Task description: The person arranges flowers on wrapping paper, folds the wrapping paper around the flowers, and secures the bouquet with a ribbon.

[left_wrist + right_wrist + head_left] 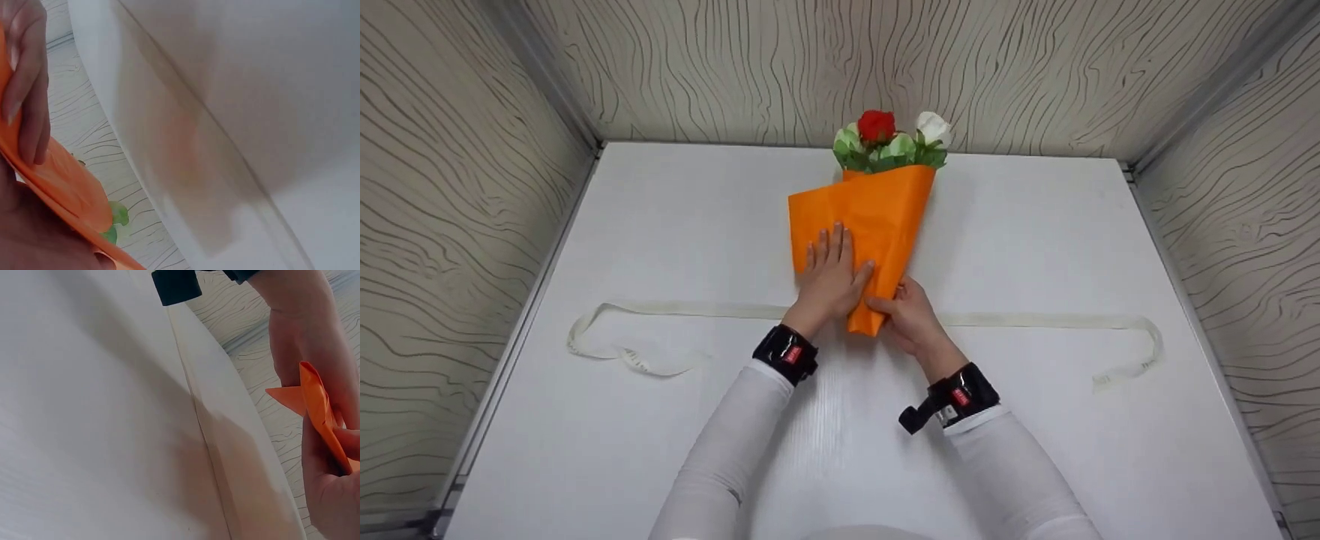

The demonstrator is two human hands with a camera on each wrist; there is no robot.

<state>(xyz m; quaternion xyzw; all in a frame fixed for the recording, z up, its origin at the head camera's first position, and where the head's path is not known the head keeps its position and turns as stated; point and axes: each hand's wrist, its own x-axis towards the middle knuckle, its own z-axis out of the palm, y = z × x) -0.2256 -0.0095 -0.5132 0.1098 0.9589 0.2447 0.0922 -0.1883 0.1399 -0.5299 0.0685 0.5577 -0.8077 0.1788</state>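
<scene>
A bouquet in orange wrapping paper (877, 217) is held above the white table, its narrow end toward the person. A red rose (877, 126), a white rose (933, 128) and green leaves show at its top. My left hand (830, 285) lies with straight fingers on the front of the paper. Low on the right edge, my right hand (911, 315) grips the bouquet, thumb in front and fingers behind. In the right wrist view, the folded lower end of the paper (318, 402) sits between thumb and fingers of the right hand (332, 495). Stems are hidden inside the wrapping.
A pale ribbon (1035, 320) with faint print runs across the white table (660, 225) beneath the bouquet, its ends curling at both sides. Wood-grain panels (735, 67) stand at the back and sides. Both wrists wear black bands.
</scene>
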